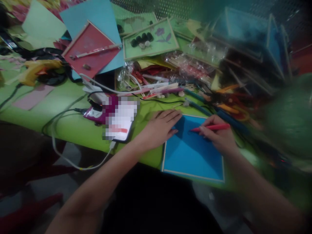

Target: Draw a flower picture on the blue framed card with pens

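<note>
A blue board [195,159] with a thin pale border lies at the front edge of the green table. Grasped in my right hand [218,138] is a red pen [219,126], its tip down on the upper part of the blue surface. A small dark mark shows beside the tip. My left hand [158,128] lies flat with fingers stretched out over the board's upper left edge, holding nothing. Left of that hand is a phone [122,120] with a lit, pixelated screen and a white cable plugged into its lower end.
A purple and white power strip [97,112] with cables sits left of the phone. Further left lies a yellow glue gun [39,70]. Framed boards, including a green one [158,39] with black stones, and loose sticks crowd the back. A rounded green object [290,117] stands at right.
</note>
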The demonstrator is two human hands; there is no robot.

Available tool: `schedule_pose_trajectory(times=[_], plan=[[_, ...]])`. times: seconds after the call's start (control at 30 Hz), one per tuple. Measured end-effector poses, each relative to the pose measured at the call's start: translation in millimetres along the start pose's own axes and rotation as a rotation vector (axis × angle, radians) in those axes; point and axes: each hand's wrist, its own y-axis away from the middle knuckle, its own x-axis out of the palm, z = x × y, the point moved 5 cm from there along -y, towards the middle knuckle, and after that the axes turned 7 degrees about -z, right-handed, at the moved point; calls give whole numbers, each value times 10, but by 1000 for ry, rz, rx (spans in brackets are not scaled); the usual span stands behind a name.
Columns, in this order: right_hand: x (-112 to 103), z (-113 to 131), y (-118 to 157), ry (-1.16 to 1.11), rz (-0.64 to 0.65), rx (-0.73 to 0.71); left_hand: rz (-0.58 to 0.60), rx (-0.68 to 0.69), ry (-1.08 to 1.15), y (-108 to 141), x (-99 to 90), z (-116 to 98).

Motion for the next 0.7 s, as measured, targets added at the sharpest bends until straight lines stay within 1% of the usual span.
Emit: schedule_pose_trajectory(times=[0.13, 0.33, 0.5, 0.6, 0.7], plan=[[7, -3, 0, 24, 8, -27, -14, 11, -1, 1, 8, 3], [-3, 7, -1, 10, -30, -46, -29, 16, 3, 10, 31, 20], [8, 10, -1, 7, -5, -44, -21, 20, 8, 9, 25, 12], [0, 15, -11, 30, -21, -69, -14, 13, 4, 6, 20, 11], [-14, 2, -13, 17, -42, -61, -22, 15, 9, 4, 18, 12]])
